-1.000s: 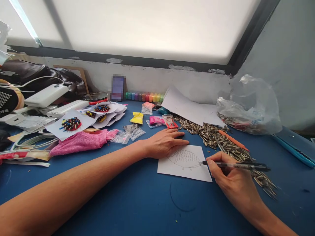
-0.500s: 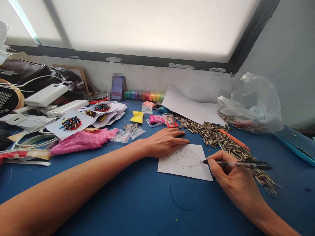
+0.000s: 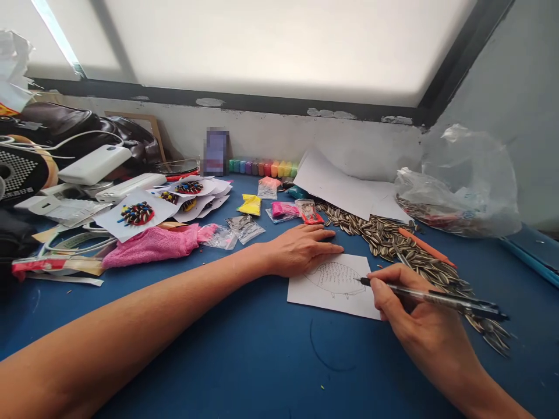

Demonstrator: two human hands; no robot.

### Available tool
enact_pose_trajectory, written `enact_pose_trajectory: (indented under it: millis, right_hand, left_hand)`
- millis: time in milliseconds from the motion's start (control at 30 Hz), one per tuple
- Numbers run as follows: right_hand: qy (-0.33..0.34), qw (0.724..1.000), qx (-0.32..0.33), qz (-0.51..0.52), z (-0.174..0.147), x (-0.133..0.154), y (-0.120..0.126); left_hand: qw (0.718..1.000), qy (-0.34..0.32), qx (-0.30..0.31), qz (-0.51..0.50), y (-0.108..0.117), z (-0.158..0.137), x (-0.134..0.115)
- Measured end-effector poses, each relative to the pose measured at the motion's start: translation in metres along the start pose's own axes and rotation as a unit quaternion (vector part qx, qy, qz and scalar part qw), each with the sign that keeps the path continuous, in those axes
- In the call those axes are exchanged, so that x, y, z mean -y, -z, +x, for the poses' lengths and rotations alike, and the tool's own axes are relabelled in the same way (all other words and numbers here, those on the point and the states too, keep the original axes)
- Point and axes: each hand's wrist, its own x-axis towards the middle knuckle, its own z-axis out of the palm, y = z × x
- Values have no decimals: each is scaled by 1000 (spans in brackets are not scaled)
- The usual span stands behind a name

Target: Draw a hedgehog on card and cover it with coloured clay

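Observation:
A small white sheet of paper [image 3: 305,294] lies on the blue table [image 3: 244,349]. It bears a line drawing of a rounded body with short legs, filled with rows of small marks. My left hand [image 3: 297,250] rests flat across the sheet's upper left part, fingers stretched to the right. In my right hand [image 3: 419,314] a black pen [image 3: 437,295] is pinched near its tip, which is at the right part of the drawing. Whether the tip touches the paper I cannot tell. A pile of striped sunflower seeds [image 3: 379,238] spreads just behind my right hand.
An orange stick-like tool [image 3: 425,247] lies on the seeds. Behind are larger white sheets [image 3: 345,189], a plastic bag [image 3: 463,198] and small packets, including a yellow one [image 3: 250,205]. Seed-covered cards [image 3: 137,215], a pink cloth [image 3: 151,247] and a power bank [image 3: 95,164] crowd the left.
The pen's tip has shifted from the drawing's right end slightly up and inward, and its rear end has dipped. My left hand stays on the paper. The whole view has shifted slightly.

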Motion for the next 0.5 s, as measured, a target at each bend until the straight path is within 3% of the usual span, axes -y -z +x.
enact_pose_trajectory:
  millis: [500]
  right_hand:
    - [6,998,57,23,-2,1,-4]
  left_hand:
    - [1000,-4,-12,-9,1,0,-1]
